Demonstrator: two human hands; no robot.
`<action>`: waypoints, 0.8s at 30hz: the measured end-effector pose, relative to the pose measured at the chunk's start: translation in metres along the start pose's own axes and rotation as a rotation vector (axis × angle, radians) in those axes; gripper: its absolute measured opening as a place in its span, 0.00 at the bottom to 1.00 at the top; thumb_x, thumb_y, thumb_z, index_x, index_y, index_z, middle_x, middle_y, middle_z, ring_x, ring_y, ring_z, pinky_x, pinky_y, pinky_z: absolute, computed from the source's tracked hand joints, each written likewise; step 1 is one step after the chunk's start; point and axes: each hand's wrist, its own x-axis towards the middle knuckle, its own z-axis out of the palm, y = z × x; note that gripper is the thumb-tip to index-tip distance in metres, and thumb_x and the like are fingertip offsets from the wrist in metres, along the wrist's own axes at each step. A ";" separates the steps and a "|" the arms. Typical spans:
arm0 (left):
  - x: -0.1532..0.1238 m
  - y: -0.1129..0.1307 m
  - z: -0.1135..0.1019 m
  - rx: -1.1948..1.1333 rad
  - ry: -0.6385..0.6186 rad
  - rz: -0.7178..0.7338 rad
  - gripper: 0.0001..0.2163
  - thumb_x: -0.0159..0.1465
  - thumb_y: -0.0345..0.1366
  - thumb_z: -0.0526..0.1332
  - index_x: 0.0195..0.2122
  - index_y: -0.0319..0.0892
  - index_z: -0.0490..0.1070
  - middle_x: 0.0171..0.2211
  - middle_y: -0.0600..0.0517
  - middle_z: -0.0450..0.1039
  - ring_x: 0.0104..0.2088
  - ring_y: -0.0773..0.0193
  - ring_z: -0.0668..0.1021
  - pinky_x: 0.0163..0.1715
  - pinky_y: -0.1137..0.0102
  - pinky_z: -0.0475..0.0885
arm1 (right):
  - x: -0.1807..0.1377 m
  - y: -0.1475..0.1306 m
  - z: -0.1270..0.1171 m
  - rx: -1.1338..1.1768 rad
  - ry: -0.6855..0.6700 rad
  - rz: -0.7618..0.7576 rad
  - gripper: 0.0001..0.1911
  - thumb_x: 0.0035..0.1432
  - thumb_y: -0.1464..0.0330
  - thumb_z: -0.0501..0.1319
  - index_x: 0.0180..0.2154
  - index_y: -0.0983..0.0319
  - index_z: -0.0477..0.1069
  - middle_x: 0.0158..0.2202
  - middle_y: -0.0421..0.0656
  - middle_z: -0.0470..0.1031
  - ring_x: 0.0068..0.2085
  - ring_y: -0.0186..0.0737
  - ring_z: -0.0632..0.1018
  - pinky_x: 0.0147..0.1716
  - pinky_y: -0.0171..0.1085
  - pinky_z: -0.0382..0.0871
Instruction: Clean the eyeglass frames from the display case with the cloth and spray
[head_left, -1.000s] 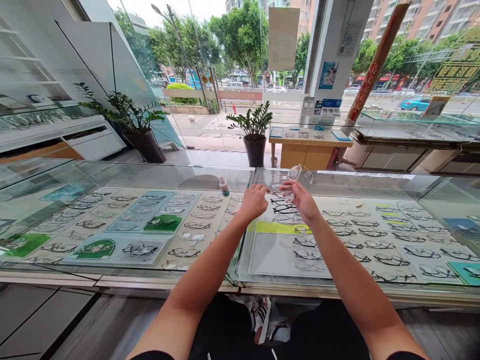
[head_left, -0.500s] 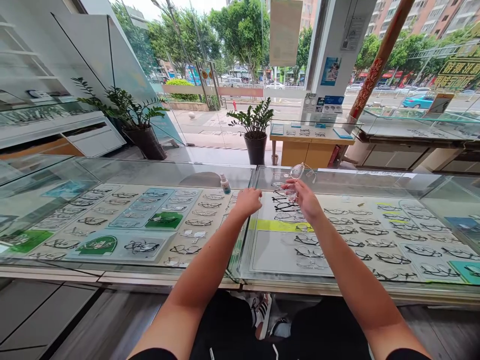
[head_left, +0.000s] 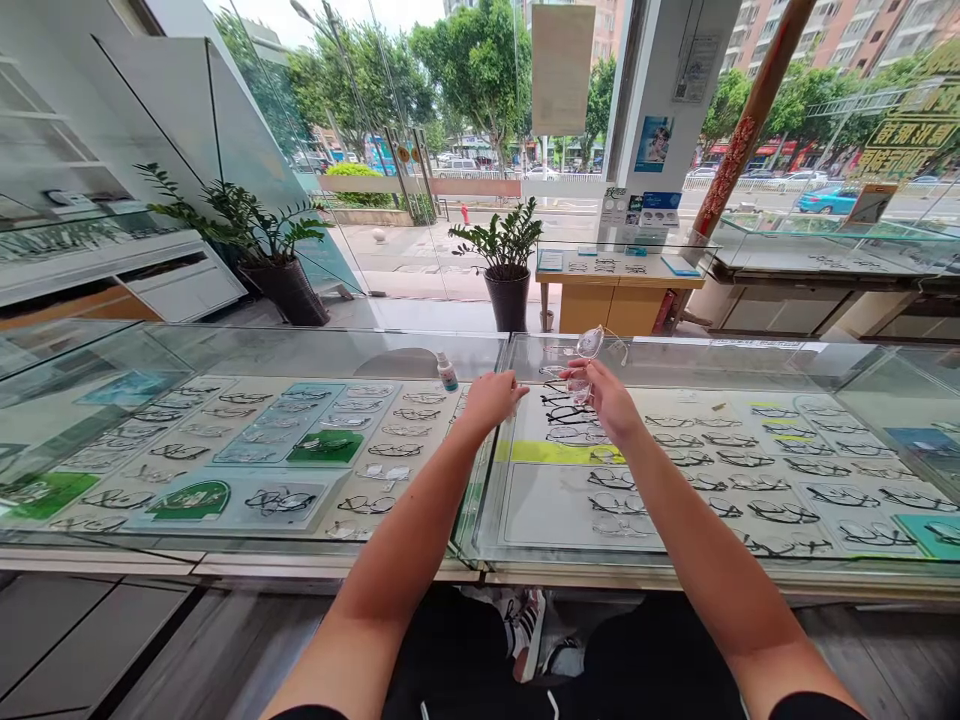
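Note:
My right hand (head_left: pixel 610 398) is closed on a pair of thin-framed glasses (head_left: pixel 590 343) with clear lenses, held above the right part of the glass counter. One lens rises over the fingertips and a thin temple reaches to the right. To the left, my left hand (head_left: pixel 491 399) hovers over the seam between two glass cases, its fingers curled and the thumb side pointing toward the glasses, but apart from them. What its fingers hold, if anything, is hidden. Just left of that hand stands a small spray bottle (head_left: pixel 447 373) with a white top.
Beneath the glass lie rows of spectacles (head_left: pixel 784 512), some on green trays (head_left: pixel 325 447). A yellow strip (head_left: pixel 547 452) shows under my right forearm. Past the counter stand potted plants (head_left: pixel 508 290), a wooden display table (head_left: pixel 611 300) and a large window.
The view has shifted slightly. At my left hand, the thumb side reaches a little farther right. My right hand still holds the glasses in nearly the same place.

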 end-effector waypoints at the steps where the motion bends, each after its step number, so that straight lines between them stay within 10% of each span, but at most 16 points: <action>1: 0.000 0.000 -0.001 -0.012 0.007 -0.002 0.17 0.78 0.49 0.57 0.47 0.42 0.77 0.45 0.39 0.84 0.52 0.41 0.83 0.53 0.58 0.69 | 0.000 0.000 0.000 0.001 0.001 0.001 0.20 0.67 0.47 0.66 0.49 0.53 0.81 0.50 0.45 0.86 0.46 0.43 0.80 0.39 0.38 0.71; 10: -0.001 -0.014 0.004 -0.157 -0.074 -0.073 0.22 0.70 0.61 0.64 0.40 0.44 0.78 0.39 0.41 0.84 0.39 0.45 0.82 0.37 0.64 0.67 | 0.001 0.000 0.000 -0.018 -0.001 -0.006 0.21 0.69 0.47 0.65 0.50 0.54 0.80 0.51 0.46 0.85 0.46 0.43 0.80 0.39 0.38 0.71; 15: 0.000 -0.021 -0.003 -0.372 -0.073 -0.044 0.15 0.59 0.50 0.74 0.32 0.44 0.79 0.32 0.46 0.81 0.36 0.51 0.79 0.35 0.66 0.65 | 0.001 0.001 -0.002 -0.007 -0.010 -0.011 0.20 0.69 0.48 0.65 0.50 0.55 0.80 0.51 0.46 0.85 0.46 0.43 0.80 0.38 0.38 0.70; 24: -0.003 0.002 -0.013 -1.402 0.030 0.219 0.28 0.63 0.65 0.71 0.33 0.43 0.68 0.26 0.57 0.66 0.26 0.68 0.65 0.28 0.72 0.61 | -0.005 -0.008 0.004 -0.087 -0.089 -0.010 0.21 0.68 0.47 0.65 0.48 0.56 0.81 0.49 0.47 0.85 0.43 0.42 0.79 0.39 0.39 0.70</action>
